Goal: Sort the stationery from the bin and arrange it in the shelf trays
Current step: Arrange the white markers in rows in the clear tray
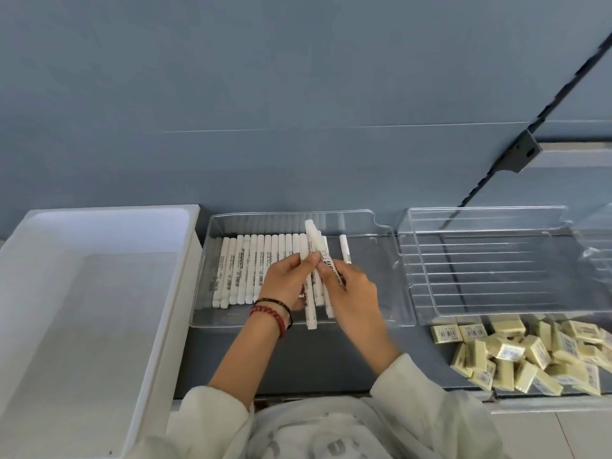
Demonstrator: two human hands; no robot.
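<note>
A clear plastic tray point(390, 313) on the shelf holds a row of white marker pens point(251, 263) lying side by side. My left hand point(288, 279) grips a bundle of white markers point(311, 309) over the tray's middle. My right hand point(351, 286) pinches one white marker point(318, 246) with black lettering, tilted up and to the left, touching the bundle. A single marker point(344, 248) lies apart to the right inside the tray.
A white bin point(99, 226) stands at the left. A second clear tray point(496, 220) sits to the right. Below it lies a pile of pale yellow erasers point(530, 356). A blue wall with a black shelf bracket point(520, 154) rises behind.
</note>
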